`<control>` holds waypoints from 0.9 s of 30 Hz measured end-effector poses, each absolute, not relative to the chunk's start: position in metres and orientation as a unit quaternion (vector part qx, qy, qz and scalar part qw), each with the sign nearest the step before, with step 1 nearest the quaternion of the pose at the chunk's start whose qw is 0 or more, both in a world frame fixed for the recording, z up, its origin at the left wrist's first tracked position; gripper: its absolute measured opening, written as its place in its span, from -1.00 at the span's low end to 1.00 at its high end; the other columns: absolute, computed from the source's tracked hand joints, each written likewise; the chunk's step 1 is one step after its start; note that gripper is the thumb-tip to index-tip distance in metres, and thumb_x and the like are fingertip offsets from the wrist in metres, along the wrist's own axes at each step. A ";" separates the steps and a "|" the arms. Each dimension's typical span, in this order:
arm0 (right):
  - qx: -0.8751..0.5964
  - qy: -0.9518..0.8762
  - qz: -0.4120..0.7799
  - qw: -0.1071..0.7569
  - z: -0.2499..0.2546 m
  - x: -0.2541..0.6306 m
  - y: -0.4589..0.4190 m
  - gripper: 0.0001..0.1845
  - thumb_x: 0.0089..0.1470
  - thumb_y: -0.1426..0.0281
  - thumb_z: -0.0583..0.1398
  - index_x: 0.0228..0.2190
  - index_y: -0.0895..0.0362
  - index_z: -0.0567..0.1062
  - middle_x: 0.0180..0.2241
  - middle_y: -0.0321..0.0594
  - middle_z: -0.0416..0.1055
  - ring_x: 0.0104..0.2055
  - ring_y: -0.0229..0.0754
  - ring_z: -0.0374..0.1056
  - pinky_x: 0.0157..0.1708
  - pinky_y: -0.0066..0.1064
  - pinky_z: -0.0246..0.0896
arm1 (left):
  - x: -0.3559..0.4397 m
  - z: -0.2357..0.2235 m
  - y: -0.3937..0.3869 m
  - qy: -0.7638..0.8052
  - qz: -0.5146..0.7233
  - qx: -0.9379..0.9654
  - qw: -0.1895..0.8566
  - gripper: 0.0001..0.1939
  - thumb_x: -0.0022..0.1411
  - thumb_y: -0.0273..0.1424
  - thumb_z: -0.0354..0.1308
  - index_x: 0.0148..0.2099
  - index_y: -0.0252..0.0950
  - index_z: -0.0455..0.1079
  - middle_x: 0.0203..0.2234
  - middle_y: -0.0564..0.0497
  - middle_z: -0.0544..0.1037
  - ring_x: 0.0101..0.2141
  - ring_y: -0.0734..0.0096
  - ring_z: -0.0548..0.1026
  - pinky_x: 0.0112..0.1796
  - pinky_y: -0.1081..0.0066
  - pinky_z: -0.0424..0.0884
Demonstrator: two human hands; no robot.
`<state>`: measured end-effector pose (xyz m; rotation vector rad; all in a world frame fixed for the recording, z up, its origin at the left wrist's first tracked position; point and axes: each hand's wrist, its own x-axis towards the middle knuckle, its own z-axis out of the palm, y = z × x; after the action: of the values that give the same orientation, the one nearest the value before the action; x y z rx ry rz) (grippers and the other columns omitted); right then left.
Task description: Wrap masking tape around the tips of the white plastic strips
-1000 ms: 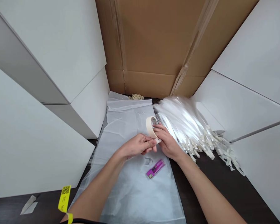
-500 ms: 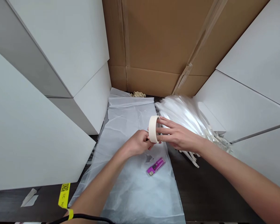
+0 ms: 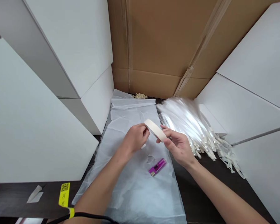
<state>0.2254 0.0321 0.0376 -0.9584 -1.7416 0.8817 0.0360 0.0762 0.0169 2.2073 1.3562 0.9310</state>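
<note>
A person's left hand (image 3: 135, 138) and right hand (image 3: 178, 147) are turning a roll of masking tape (image 3: 155, 130) above a white non-woven sheet (image 3: 130, 199). The left hand is curled firmly around one side of the roll, its thumb and fingers pinching the band. The right hand is half open, its fingertips gripping the opposite rim. The roll is hovering over the sheet's middle, with a purple lighter (image 3: 157, 167) lying on the sheet just below it. The roll looks light and fairly stiff, though its paper face is probably tacky, so the outer rim seems the surest place to hold it. Half a second earlier, the roll was standing upright with the right arm stretched across it; now it is tilting over, and the right hand is drawing back, leaving more of the bundle of white plastic strips (image 3: 189, 124) beside the sheet in view.
</note>
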 end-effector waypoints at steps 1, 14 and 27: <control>-0.407 -0.700 0.365 0.459 0.038 0.225 0.031 -0.59 0.22 -0.02 0.17 -0.39 0.03 0.53 -0.38 -0.23 0.52 -0.16 -0.03 0.47 0.28 0.01 0.09 | 0.035 0.015 0.077 0.493 0.327 0.788 0.171 -0.73 0.30 -0.49 -0.04 -0.48 -0.26 0.11 -0.56 0.06 0.36 -0.53 0.48 0.27 -0.45 0.41 0.10; -0.524 -0.680 0.331 0.391 0.029 0.217 0.027 -0.52 0.30 0.04 0.08 -0.48 0.08 0.49 -0.41 -0.22 0.50 -0.22 -0.05 0.43 -0.18 -0.28 0.23 | 0.033 0.008 0.082 0.547 0.295 0.749 0.228 -0.80 0.39 -0.44 -0.12 -0.34 -0.21 0.06 -0.47 0.07 0.36 -0.47 0.38 0.31 -0.43 0.39 0.12; -0.590 -0.729 0.296 0.181 0.053 0.207 0.043 -0.65 0.24 0.23 0.03 -0.54 0.09 0.33 -0.59 -0.33 0.36 -0.56 -0.24 0.21 -0.52 -0.42 -0.06 | 0.027 0.019 0.077 0.514 0.316 0.724 0.333 -0.74 0.43 -0.37 -0.19 -0.36 -0.24 0.13 -0.43 0.07 0.42 -0.40 0.41 0.35 -0.34 0.41 0.18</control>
<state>0.2070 0.0434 0.0527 -1.6668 -2.0585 0.8346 0.0272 0.0770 0.0187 1.8913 1.3433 0.8261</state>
